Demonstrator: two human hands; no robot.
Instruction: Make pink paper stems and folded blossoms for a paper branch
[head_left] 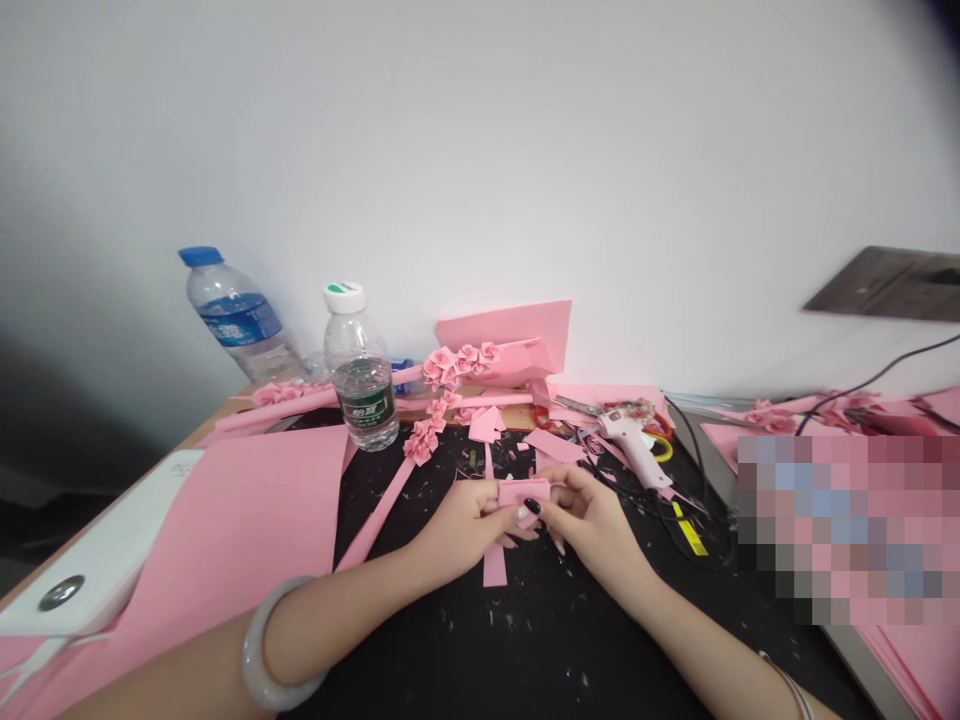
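A small folded piece of pink paper (523,491) is held between my two hands over the black mat (525,650). My left hand (469,520) pinches its left side, thumb in front. On the right side, my right hand (589,515) grips it with the thumb pressed on its front face; the fingers behind are partly hidden. Below the hands a narrow pink paper strip (495,570) lies on the mat. To the left is a pink paper stem with folded flowers (424,440). Loose pink paper pieces (555,445) lie just beyond my fingers.
A white glue gun (636,450) and scissors (581,406) lie at the back right among black cables. Two water bottles, one green-labelled (364,390) and one blue-labelled (244,320), stand at the back left. A large pink sheet (247,510) and a white device (105,550) lie left.
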